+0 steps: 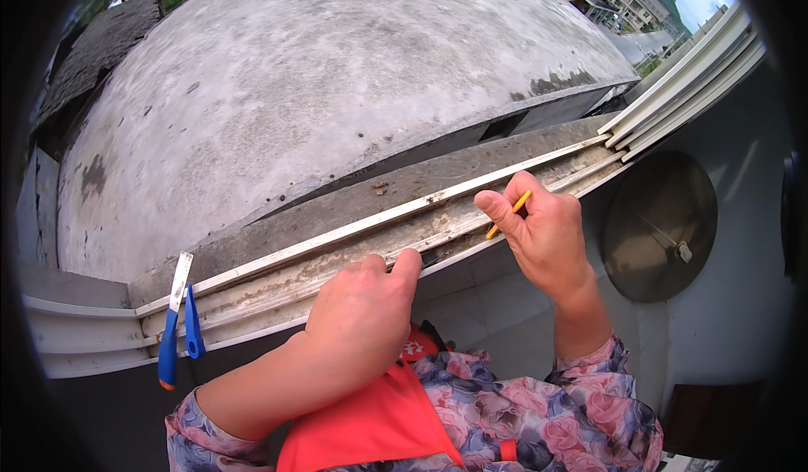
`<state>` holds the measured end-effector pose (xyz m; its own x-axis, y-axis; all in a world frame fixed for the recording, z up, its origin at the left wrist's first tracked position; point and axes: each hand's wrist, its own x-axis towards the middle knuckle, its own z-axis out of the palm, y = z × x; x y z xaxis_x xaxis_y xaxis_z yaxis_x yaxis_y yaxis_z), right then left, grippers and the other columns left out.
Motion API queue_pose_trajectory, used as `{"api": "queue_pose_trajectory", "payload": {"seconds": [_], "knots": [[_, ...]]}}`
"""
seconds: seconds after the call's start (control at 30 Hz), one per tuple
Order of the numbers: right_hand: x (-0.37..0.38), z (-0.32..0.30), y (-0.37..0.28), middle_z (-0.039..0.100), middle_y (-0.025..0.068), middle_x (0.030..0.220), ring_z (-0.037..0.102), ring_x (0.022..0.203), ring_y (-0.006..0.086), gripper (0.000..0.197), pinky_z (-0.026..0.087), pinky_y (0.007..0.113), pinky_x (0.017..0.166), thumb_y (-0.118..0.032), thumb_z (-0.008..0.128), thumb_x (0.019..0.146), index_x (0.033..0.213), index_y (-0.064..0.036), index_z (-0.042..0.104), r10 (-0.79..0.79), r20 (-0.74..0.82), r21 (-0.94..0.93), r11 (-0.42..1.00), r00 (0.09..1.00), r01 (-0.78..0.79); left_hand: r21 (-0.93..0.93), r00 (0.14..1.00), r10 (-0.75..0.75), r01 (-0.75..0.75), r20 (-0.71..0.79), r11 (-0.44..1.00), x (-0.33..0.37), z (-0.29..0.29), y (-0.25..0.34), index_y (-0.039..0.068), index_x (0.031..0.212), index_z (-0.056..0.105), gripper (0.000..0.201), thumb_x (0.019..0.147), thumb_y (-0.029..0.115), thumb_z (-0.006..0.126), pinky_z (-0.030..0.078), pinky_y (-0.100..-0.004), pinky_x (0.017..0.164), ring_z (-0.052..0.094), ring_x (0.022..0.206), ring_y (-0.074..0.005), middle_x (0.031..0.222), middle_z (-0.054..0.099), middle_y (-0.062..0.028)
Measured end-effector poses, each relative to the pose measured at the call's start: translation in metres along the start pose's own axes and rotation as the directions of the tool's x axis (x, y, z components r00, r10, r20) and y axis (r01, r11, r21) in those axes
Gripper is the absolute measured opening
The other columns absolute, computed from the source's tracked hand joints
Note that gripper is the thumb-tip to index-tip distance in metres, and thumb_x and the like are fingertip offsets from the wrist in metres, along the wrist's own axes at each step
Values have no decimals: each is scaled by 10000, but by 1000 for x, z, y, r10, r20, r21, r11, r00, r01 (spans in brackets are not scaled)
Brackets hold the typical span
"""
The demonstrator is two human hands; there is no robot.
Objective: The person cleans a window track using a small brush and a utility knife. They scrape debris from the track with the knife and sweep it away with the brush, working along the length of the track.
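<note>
My left hand (366, 295) lies over a dirty white window track (286, 263), its fingers curled down into the channel. What those fingers close on, if anything, is hidden beneath them. To its right, my right hand (543, 232) is closed around a thin yellow stick-like tool (523, 200), thumb raised; the tool's lower end is at the near rail. Brown dirt lines the grooves between both hands. Across the track's left end rest a scraper (169, 337) with a flat metal blade and blue handle, and a slim blue plastic tool (194, 329) with a holed end.
Outside, a concrete ledge (379, 190) runs along the track, with a broad grey concrete roof (337, 76) beyond. White sliding window frames (682, 85) stand at the right end. Below them, indoors, is a dark round object (656, 228). A red apron (370, 421) covers my front.
</note>
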<state>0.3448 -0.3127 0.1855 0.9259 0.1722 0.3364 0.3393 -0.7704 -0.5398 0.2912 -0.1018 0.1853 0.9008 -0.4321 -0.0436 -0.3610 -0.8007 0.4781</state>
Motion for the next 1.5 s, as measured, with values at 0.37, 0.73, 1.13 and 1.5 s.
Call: {"api": "queue_pose_trajectory", "payload": {"seconds": [0.37, 0.73, 1.13, 1.5], "knots": [[-9, 13, -25, 461, 45, 481, 392, 459, 70, 395, 345, 270, 418, -341, 676, 882, 692, -33, 518, 4, -37, 357, 934, 999, 9, -54, 999, -40, 42, 34, 998, 6, 6, 2, 20, 983, 486, 244, 750, 4, 559, 509, -475, 685, 617, 812, -389, 826, 589, -211], [-10, -17, -7, 412, -28, 528, 348, 525, 47, 417, 311, 203, 472, -338, 696, 868, 664, -19, 522, 44, -263, 159, 987, 964, -2, -72, 999, -13, 9, -48, 997, 6, 13, -11, 44, 1015, 522, 163, 855, 67, 502, 479, -495, 653, 604, 748, -406, 798, 601, -201], [-20, 5, -28, 511, 57, 525, 437, 463, 106, 354, 378, 247, 450, -308, 735, 827, 675, -24, 590, 1, -196, 294, 954, 981, 58, -80, 998, -9, 4, -61, 997, 6, 13, -11, 48, 1007, 526, 152, 857, 68, 506, 480, -496, 639, 604, 729, -404, 792, 605, -200], [-10, 9, -21, 484, 82, 524, 487, 495, 283, 485, 365, 376, 464, -467, 667, 826, 610, -57, 522, -2, -135, 19, 1000, 991, 5, -103, 995, -21, 11, -94, 995, 6, 14, -13, 51, 981, 571, 152, 837, 64, 524, 486, -488, 639, 607, 722, -396, 781, 605, -191]]}}
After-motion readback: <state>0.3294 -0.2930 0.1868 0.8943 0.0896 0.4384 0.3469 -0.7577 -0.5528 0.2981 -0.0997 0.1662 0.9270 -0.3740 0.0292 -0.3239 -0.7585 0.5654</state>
